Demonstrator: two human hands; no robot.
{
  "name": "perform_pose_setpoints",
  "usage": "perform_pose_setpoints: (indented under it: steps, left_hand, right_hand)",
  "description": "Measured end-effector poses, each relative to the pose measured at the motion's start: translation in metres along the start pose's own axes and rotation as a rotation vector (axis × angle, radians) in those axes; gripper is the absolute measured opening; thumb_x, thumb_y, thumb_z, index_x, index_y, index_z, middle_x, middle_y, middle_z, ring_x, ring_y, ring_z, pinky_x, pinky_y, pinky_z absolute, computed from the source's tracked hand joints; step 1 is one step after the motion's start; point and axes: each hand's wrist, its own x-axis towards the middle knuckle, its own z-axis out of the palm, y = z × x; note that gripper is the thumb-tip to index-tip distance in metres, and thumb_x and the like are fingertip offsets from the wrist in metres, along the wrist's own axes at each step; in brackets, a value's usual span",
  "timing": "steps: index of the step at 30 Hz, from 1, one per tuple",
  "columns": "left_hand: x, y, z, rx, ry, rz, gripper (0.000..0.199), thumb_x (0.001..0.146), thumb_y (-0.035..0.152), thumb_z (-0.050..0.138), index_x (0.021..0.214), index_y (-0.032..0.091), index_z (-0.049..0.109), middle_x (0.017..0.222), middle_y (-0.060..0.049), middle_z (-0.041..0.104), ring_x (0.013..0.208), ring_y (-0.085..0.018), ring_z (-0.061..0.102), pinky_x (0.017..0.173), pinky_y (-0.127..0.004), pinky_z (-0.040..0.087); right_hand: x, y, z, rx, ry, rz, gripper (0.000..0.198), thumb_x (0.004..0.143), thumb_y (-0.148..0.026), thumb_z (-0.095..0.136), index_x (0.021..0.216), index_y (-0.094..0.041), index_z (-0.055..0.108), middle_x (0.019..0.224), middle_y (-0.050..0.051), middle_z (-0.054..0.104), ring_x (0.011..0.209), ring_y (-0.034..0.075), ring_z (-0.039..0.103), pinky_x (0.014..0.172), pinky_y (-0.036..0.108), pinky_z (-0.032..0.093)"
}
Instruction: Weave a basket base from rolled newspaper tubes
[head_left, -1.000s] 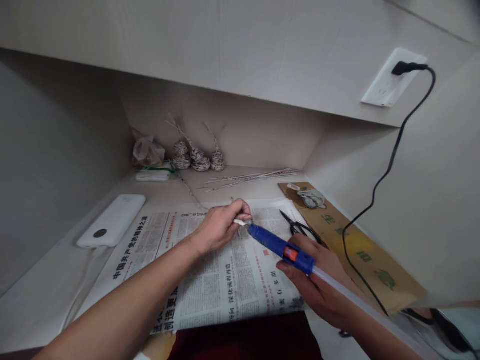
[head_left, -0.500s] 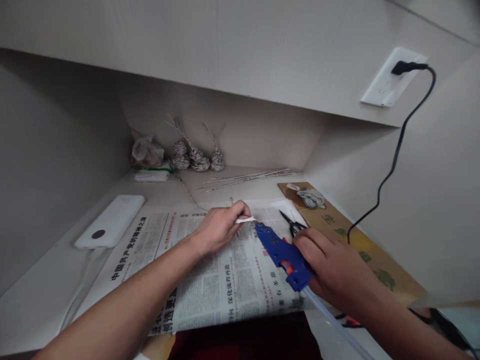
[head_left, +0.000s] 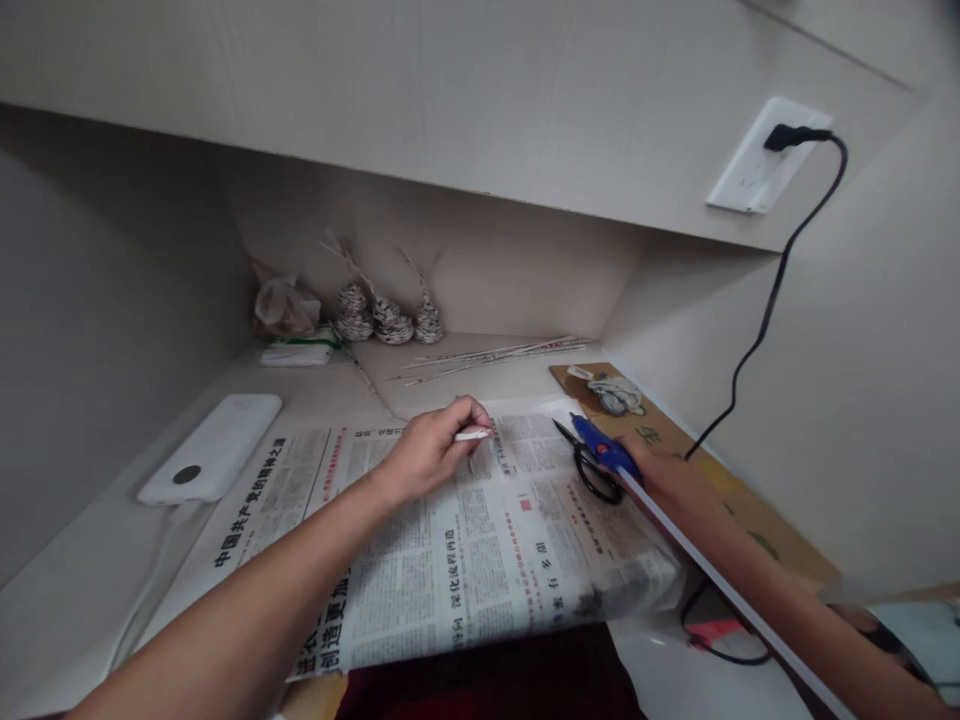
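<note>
Pinching a slim white piece mid-frame in the left hand, gripping a blue glue gun apart from it, right of centre, in the right hand, with three woven gourds upper left seemingly finished, loose sticks seemingly unused.

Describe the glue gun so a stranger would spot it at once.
Start from the newspaper. Near its right edge, the right hand holds the glue gun. Unlike the black scissors beside it, it is blue, with a long pale stick behind.
</note>
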Motion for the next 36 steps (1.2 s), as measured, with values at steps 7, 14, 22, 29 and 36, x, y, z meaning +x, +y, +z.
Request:
perform_pose_setpoints:
  steps: [7, 14, 22, 29, 36]
  left_hand:
    - [0.000, 0.000, -0.002, -0.098, 0.105, 0.056, 0.010, 0.093, 0.028, 0.051, 0.090, 0.019, 0.054, 0.076, 0.002, 0.059, 0.069, -0.010, 0.054, 0.068, -0.025, 0.041]
    - [0.001, 0.002, -0.001, -0.093, 0.161, 0.101, 0.009, 0.092, 0.025, 0.054, 0.088, 0.018, 0.059, 0.081, 0.000, 0.063, 0.073, -0.011, 0.057, 0.070, -0.024, 0.043]
    - [0.002, 0.002, -0.001, -0.082, 0.219, 0.201, 0.006, 0.089, 0.023, 0.061, 0.087, 0.018, 0.064, 0.084, -0.003, 0.065, 0.080, -0.013, 0.059, 0.074, -0.026, 0.045]
    - [0.004, 0.006, -0.003, -0.107, 0.257, 0.292, 0.003, 0.085, 0.019, 0.065, 0.084, 0.017, 0.066, 0.082, -0.003, 0.065, 0.081, -0.014, 0.060, 0.076, -0.028, 0.046]
    - [0.004, 0.006, -0.004, -0.115, 0.301, 0.262, 0.004, 0.082, 0.020, 0.069, 0.079, 0.018, 0.067, 0.080, -0.003, 0.063, 0.080, -0.015, 0.059, 0.074, -0.028, 0.046]
  right_hand:
    - [0.000, 0.058, 0.023, -0.140, -0.050, 0.329, 0.040, 0.095, -0.043, 0.035, 0.117, -0.015, 0.055, 0.086, 0.016, 0.072, 0.072, 0.030, 0.067, 0.057, 0.033, 0.039]
    - [-0.022, 0.147, 0.041, -0.107, -0.082, 0.364, 0.044, 0.089, -0.050, 0.040, 0.109, -0.014, 0.057, 0.080, 0.017, 0.071, 0.073, 0.032, 0.068, 0.061, 0.037, 0.045]
    - [-0.014, 0.168, 0.025, -0.209, 0.028, 0.239, 0.022, 0.080, -0.034, 0.059, 0.091, -0.017, 0.070, 0.082, 0.022, 0.072, 0.077, 0.037, 0.069, 0.064, 0.043, 0.047]
    - [0.032, -0.026, -0.020, 0.557, 0.050, -0.137, 0.029, 0.091, -0.040, 0.053, 0.112, -0.026, 0.068, 0.114, 0.008, 0.070, 0.104, 0.024, 0.065, 0.090, 0.041, 0.050]
    - [0.061, -0.118, 0.001, 1.482, -0.171, -0.019, 0.025, 0.080, -0.037, 0.069, 0.097, -0.019, 0.069, 0.088, 0.004, 0.072, 0.079, 0.016, 0.067, 0.076, 0.033, 0.053]
